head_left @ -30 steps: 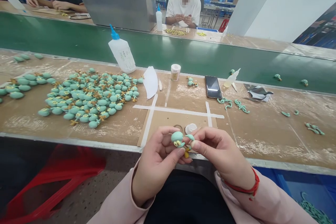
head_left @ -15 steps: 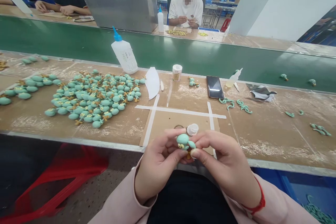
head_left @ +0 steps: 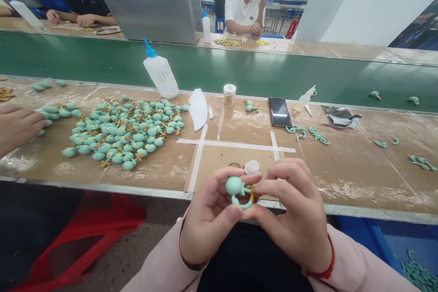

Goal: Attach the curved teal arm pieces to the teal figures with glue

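Being gripped by the left hand point(head_left: 210, 219) and right hand point(head_left: 294, 212), a teal clay figure point(head_left: 234, 186) is held, a white cap point(head_left: 252, 167) lying at 12 o'clock.

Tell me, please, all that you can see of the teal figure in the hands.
The teal figure is small and looks like smooth, matte clay. It has a round head, a curved teal strip looping below it, and a tan piece where the strip ends. No face shows from this view. The left hand and right hand hold it between them, touching it from both sides.
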The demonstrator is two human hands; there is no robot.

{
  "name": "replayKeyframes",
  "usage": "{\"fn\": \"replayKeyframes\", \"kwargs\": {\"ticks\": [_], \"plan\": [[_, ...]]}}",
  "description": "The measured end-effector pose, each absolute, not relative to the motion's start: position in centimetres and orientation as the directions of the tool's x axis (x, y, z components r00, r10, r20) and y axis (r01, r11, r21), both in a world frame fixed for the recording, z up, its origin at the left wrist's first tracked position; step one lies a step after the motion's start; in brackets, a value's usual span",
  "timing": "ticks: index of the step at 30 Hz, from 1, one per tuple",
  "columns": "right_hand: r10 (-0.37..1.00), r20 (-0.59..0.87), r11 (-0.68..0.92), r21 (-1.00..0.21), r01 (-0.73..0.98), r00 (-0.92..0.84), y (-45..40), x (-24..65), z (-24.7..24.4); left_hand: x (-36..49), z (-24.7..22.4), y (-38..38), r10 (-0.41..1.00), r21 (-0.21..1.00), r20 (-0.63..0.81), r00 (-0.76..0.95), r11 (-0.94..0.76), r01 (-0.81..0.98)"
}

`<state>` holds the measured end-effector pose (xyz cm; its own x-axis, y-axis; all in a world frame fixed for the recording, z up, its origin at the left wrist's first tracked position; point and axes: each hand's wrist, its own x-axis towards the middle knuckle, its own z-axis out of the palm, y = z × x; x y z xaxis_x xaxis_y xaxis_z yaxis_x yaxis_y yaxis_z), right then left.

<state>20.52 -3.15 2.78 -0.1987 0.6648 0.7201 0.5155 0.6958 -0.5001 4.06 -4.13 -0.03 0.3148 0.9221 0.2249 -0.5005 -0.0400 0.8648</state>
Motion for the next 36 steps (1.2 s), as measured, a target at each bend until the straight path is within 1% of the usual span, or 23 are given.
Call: {"fn": "replayKeyframes", "kwargs": {"ticks": [2, 5, 8, 11, 18, 24, 30, 36], "plan": [[0.692, 0.703, 0.672, -0.544, 0.502, -0.165, -3.18, 20.48, 2.68, 3.95, -0.16, -4.49, 0.913, 0.864, 0.279, 0.299, -0.103, -0.492], [0.725, 0.649, 0.669, -0.585, 0.459, -0.23, -3.31, 20.33, 2.48, 3.75, -0.38, -4.87, 0.902, 0.866, 0.322, 0.289, -0.157, -0.475], [0.712, 0.646, 0.689, -0.567, 0.451, -0.276, -3.52, 20.24, 2.35, 3.7, -0.58, -5.0, 0.897, 0.856, 0.336, 0.287, -0.164, -0.491], [0.699, 0.664, 0.697, -0.55, 0.46, -0.266, -3.74, 20.2, 2.36, 3.8, -0.66, -5.04, 0.889, 0.842, 0.348, 0.298, -0.157, -0.515], [0.69, 0.686, 0.7, -0.554, 0.45, -0.23, -4.05, 20.02, 2.69, 4.09, -0.37, -5.1, 0.885, 0.828, 0.353, 0.304, -0.144, -0.541], [0.684, 0.702, 0.7, -0.554, 0.45, -0.2, -4.14, 19.92, 3.0, 4.16, -0.56, -5.09, 0.879, 0.816, 0.377, 0.293, -0.165, -0.554], [0.695, 0.693, 0.69, -0.567, 0.45, -0.192, -4.05, 19.83, 3.02, 4.28, -0.24, -5.23, 0.897, 0.831, 0.335, 0.289, -0.136, -0.539], [0.695, 0.696, 0.691, -0.576, 0.437, -0.182, -4.08, 19.81, 3.07, 4.27, 0.09, -5.2, 0.898, 0.84, 0.337, 0.283, -0.151, -0.521]]}}
